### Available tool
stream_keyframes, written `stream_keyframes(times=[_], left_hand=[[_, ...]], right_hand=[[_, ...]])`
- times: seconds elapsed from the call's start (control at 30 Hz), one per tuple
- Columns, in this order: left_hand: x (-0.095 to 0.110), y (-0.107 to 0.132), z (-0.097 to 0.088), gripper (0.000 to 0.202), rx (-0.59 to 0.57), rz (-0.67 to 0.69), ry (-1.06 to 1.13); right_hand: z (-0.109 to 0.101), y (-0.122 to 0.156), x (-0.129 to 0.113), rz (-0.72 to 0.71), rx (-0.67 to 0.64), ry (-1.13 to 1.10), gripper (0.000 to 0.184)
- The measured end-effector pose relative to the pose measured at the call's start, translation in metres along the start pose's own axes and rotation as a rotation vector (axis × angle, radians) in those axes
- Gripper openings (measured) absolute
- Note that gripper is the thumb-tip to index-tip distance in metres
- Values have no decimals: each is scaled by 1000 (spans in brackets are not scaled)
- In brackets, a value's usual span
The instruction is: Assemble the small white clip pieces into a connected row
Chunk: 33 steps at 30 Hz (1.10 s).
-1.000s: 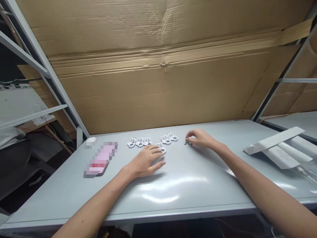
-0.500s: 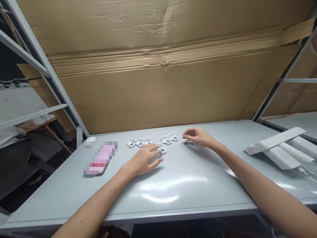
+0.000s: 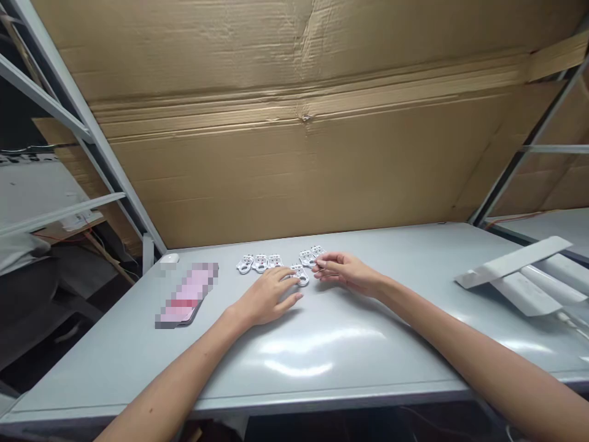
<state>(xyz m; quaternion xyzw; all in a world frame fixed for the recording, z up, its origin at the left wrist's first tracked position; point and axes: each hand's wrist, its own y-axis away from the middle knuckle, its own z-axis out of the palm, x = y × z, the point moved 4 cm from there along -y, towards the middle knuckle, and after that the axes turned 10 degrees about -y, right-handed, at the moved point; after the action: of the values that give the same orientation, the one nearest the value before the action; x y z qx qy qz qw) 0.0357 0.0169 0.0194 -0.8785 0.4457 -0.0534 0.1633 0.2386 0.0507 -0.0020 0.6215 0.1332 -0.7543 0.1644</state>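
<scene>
We see a white piece [image 3: 299, 269] (its near end a ring) by the spread left hand [image 3: 267, 298]. The right hand [image 3: 352, 273] is curled; its grip we cannot tell.

Toward the back edge of the desk [image 3: 368, 356], the left hand [image 3: 267, 299] lay partly over a white piece [image 3: 300, 270], the right hand [image 3: 347, 272] sat just beside it, fingers bunched, and a pixelated pink slab [image 3: 191, 291] lay near the left edge
</scene>
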Motion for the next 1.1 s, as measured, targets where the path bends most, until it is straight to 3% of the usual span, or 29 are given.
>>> stream_keyframes(times=[0.17,0.4,0.83,1.1], left_hand=[[0,0,1,28,-7,-6,-17],[-1,1,3,31,-32,-22,-39],[-3,4,7,34,-58,-55,-151],[-3,5,8,39,-116,-42,-109]], right_hand=[[9,0,9,43,27,-107,29],[1,-4,8,42,100,-159,18],[7,-3,4,11,34,83,37],[6,-1,-4,-139,102,424,45]])
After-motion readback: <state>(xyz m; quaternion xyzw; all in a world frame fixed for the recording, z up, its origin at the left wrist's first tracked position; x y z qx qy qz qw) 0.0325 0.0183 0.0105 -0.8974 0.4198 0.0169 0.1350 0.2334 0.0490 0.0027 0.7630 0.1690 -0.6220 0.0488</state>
